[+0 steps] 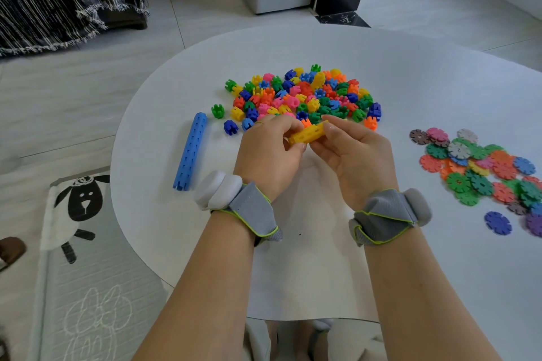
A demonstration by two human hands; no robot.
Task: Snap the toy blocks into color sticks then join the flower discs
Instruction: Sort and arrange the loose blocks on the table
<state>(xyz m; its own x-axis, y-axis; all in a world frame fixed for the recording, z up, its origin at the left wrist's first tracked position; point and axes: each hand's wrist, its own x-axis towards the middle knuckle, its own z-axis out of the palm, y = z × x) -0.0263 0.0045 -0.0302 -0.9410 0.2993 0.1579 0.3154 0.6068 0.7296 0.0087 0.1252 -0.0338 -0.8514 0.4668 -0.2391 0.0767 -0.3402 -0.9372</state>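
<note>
— What are the hands holding right now?

— On my feed, a short yellow stick of snapped plastic blocks [308, 134] is held between both hands over the white round table [322, 258], at the near edge of the heap. The left hand [269, 149] curls its fingers and thumb around the stick's left end. The right hand [352, 152] pinches the right end between thumb and fingers. An orange block [306, 123] shows just behind the stick, and I cannot tell whether it touches.

— And around that?

— Right behind the hands lies a pile of loose multicoloured plastic blocks [305, 94]. To the left, apart from the pile, a long blue stick of joined blocks [190, 152] lies flat on the table. Well off to the right, flat flower-shaped plastic discs [481, 167] in many colours lie overlapping, and a single blue disc [497, 223] sits alone nearer me. Each wrist wears a grey strap [252, 211]. On the floor at left lies a mat with a sheep drawing [79, 199].
</note>
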